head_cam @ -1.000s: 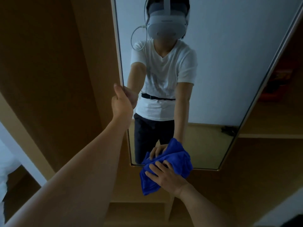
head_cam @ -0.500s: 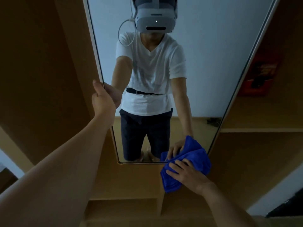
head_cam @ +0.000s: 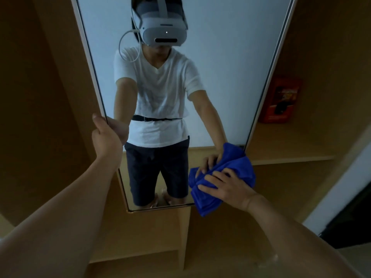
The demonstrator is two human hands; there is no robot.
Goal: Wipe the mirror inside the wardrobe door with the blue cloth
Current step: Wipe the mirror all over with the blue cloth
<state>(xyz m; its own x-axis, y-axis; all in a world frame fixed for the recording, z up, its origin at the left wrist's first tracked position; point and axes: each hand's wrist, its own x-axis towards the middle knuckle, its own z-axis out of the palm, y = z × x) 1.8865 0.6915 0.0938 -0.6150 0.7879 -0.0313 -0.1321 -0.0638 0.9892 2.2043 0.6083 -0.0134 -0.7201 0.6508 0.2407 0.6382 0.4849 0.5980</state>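
Domestic interior, most likely a bedroom or dressing corner of a home. Built-in wardrobe (head_cam: pixel 313 47) in pale wood-tone panels fills the view. A tall mirror (head_cam: pixel 230 67) in a thin light frame is fixed to the inside of its open door (head_cam: pixel 50 97). To the right, an open compartment with a plain wooden shelf (head_cam: pixel 285 155); a red box (head_cam: pixel 280 101) stands on it against the back panel. The mirror reflects a bare pale wall and a strip of wood-tone floor. Lower right, a white wall edge (head_cam: pixel 341 187) beside a dark opening. Light is dim.
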